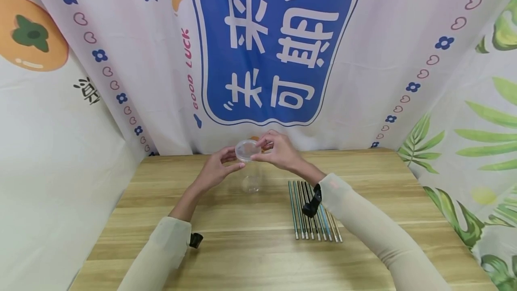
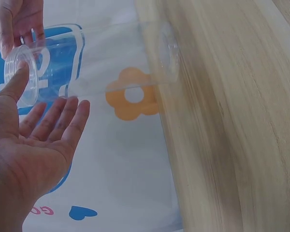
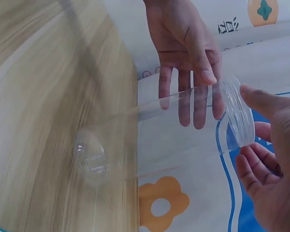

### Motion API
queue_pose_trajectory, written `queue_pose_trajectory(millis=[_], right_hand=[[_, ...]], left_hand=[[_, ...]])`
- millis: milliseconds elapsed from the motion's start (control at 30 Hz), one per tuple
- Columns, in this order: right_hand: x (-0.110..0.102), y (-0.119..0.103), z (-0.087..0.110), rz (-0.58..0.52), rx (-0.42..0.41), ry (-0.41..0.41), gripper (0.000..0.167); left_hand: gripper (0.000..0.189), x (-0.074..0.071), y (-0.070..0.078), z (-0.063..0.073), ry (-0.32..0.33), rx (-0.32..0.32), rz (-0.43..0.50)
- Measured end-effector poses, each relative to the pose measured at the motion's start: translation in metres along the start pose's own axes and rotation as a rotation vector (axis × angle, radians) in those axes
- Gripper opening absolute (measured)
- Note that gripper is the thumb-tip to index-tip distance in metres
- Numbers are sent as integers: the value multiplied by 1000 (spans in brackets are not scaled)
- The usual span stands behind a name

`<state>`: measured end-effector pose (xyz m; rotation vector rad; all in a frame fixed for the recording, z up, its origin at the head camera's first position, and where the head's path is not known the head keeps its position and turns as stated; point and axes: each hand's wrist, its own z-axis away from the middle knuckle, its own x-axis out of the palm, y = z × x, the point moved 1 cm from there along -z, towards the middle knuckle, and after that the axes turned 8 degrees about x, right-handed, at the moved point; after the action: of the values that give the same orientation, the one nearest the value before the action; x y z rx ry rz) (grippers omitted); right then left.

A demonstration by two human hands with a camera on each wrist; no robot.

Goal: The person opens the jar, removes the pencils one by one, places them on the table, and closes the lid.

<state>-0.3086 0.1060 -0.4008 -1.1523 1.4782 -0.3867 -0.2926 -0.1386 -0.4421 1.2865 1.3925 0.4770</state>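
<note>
A tall clear plastic jar [image 1: 252,184] stands upright on the table, with a round transparent lid [image 1: 248,150] at its top. My right hand [image 1: 280,151] pinches the lid's rim between thumb and fingers, as the right wrist view also shows. On the other side, my left hand [image 1: 214,170] is around the upper jar, its thumb at the rim and its fingers [image 3: 184,106] extended along the wall. The jar's wall [image 2: 106,58] is see-through, and nothing shows inside it.
Several slim pencils [image 1: 296,210], blue, black and gold, lie side by side on the wooden table [image 1: 242,246], partly under my right wrist. A printed cloth [image 1: 169,80] hangs behind the table's far edge, close to the jar.
</note>
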Motion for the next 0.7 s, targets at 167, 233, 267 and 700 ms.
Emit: queue_pose_trajectory(millis=[167,233,267,700], right_hand=[[-2,0,-1,-24,10,-17,47],[-4,1,-2,-53,1,-36,49],[-6,2,-3,-65,-7,-49,49],[-16,10,-13,-101,-100,-322,44]], left_hand=[[65,-2,-1,0,-2,1,7],[65,-2,-1,0,-2,-2,15],[65,-2,-1,0,-2,-3,16],[64,-2,0,0,-6,-13,18]])
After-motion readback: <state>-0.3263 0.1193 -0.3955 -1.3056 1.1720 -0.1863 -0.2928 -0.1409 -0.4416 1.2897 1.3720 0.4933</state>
